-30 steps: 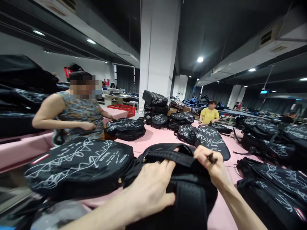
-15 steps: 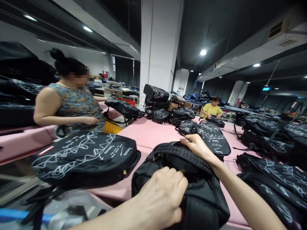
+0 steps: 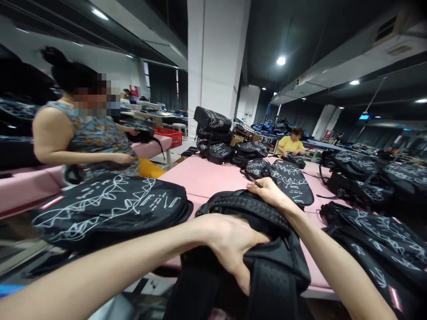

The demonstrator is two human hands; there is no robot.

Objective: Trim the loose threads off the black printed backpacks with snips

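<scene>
One shift: left hand (image 3: 233,244) now bends down over backpack (image 3: 283,262); right hand (image 3: 271,193) stays.

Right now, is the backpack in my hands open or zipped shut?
Open, it seems: on the backpack, the rim arches over a dark gap, right hand holding it, left hand gripping the panel below.
</scene>
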